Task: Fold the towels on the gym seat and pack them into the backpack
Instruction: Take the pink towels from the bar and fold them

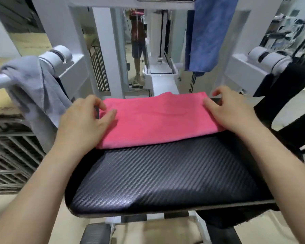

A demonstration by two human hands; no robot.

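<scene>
We are mid-fold: the pink towel (157, 120) is lying across the far half of the gym seat (165, 173), with our left hand (83, 124) and right hand (231, 111) thumbing its ends, grip unclear. Next, we are likely bringing those ends together.

Only a few dark letters show, set sideways on the white frame (195, 83) just below the towel (208, 32). They look like "V" and "E". The rest cannot be read.
</scene>
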